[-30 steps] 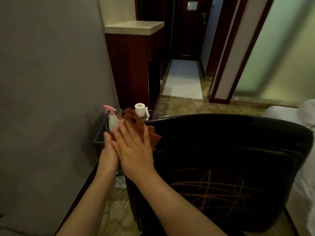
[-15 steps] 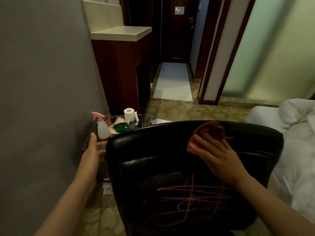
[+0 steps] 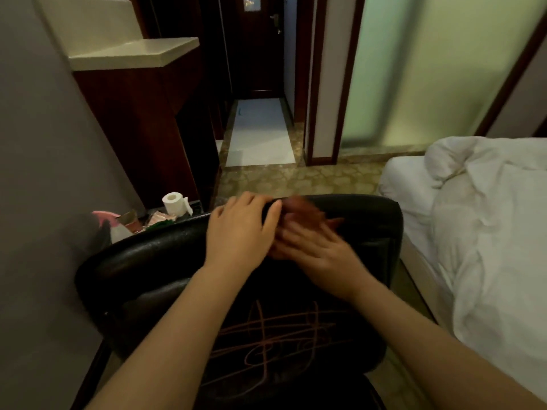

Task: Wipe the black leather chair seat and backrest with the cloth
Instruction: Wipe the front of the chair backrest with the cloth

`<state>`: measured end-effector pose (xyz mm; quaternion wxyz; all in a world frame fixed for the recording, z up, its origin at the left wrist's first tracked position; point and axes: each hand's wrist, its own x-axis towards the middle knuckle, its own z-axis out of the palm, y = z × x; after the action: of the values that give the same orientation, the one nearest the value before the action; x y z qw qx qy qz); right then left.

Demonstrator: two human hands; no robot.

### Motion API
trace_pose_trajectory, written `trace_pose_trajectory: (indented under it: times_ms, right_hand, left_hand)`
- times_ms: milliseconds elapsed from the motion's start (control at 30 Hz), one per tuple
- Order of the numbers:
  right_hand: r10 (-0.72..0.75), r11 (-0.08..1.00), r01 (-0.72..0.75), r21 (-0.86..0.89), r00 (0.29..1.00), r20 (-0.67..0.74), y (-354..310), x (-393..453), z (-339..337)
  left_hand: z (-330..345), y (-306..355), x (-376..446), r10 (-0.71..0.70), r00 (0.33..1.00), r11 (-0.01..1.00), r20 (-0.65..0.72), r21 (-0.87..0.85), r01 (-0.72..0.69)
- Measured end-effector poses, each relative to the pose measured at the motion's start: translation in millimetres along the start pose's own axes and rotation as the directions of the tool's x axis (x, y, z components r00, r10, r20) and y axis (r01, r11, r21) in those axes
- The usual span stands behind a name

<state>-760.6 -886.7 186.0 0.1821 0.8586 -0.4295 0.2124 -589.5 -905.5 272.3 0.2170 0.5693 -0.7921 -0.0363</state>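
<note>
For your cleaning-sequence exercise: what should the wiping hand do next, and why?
Probably sweep the reddish-brown cloth downward: the right hand presses it at the black leather chair backrest's top edge, steadied by the left hand, while pinkish scribble marks lie lower.

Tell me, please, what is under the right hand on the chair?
Under the right hand lies the reddish-brown cloth, pressed against the top of the black chair backrest. The picture is blurred there. How far the cloth reaches beneath the palm is covered.
</note>
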Motion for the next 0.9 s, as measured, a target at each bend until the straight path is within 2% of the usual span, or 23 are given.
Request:
trace_pose_trajectory:
  times_ms: [67,167,200,267,300,333,467,533,600,667,733,800,833,867,900]
  right_hand:
    - [0.149,0.989,-0.148,0.018,0.983,-0.107,33.9,-47.6,-1.7]
    - [0.379,0.925,-0.371,0.075,0.899,-0.219,44.3,-80.7,-5.7]
    - [0.464,0.886,-0.446,0.128,0.848,-0.256,39.6,-73.7,-2.6]
    - [0.609,0.790,-0.578,0.203,0.703,-0.368,18.9,-38.6,7.8]
    - [0.635,0.766,-0.605,0.217,0.662,-0.397,5.8,-14.8,12.1]
    - [0.617,0.781,-0.587,0.214,0.672,-0.410,-7.3,8.5,15.6]
    - [0.452,0.890,-0.437,0.129,0.813,-0.368,-37.9,67.9,14.6]
    - [0.373,0.924,-0.380,0.045,0.865,-0.337,-22.9,61.2,4.1]
    - [0.377,0.923,-0.382,0.047,0.875,-0.302,8.2,36.9,-4.6]
    - [0.500,0.861,-0.499,0.098,0.794,-0.347,41.0,3.9,-10.5]
    - [0.665,0.737,-0.646,0.201,0.636,-0.392,65.0,-26.5,-15.6]
    - [0.789,0.601,-0.721,0.344,0.467,-0.400,71.1,-36.4,-16.3]
    - [0.808,0.572,-0.730,0.374,0.425,-0.407,67.8,-32.4,-16.0]
    - [0.797,0.584,-0.725,0.364,0.428,-0.426,60.4,-23.5,-15.2]
    - [0.755,0.635,-0.703,0.321,0.478,-0.448,49.9,-12.2,-10.9]
  left_hand:
    - [-0.8,2.5,-0.5,-0.006,1.000,1.000,-0.011,-0.017,0.005]
    - [-0.1,11.2,5.4,-0.029,0.999,0.998,-0.034,-0.060,0.027]
    - [1.0,13.4,7.7,-0.041,0.998,0.996,-0.054,-0.080,0.036]
    - [5.1,17.3,10.0,-0.059,0.993,0.994,-0.104,-0.094,0.049]
    - [8.1,18.8,10.4,-0.064,0.990,0.995,-0.127,-0.083,0.054]
    - [10.7,20.0,10.8,-0.070,0.987,0.996,-0.146,-0.064,0.061]
    - [14.8,18.8,12.8,-0.146,0.966,0.989,-0.213,-0.038,0.141]
    - [15.5,16.7,11.2,-0.141,0.959,0.990,-0.246,-0.020,0.140]
    - [16.1,17.2,10.4,-0.116,0.956,0.993,-0.269,-0.004,0.120]
    - [18.3,20.8,10.3,-0.119,0.952,0.993,-0.282,-0.017,0.120]
    - [23.6,24.3,9.1,-0.111,0.947,0.993,-0.301,-0.009,0.114]
    - [31.2,26.7,7.2,-0.081,0.948,0.995,-0.308,0.036,0.096]
    - [35.4,27.9,6.9,-0.069,0.947,0.994,-0.314,0.056,0.091]
    - [38.7,29.1,7.0,-0.065,0.944,0.994,-0.323,0.064,0.090]
    - [41.2,30.5,7.6,-0.065,0.940,0.994,-0.334,0.064,0.092]
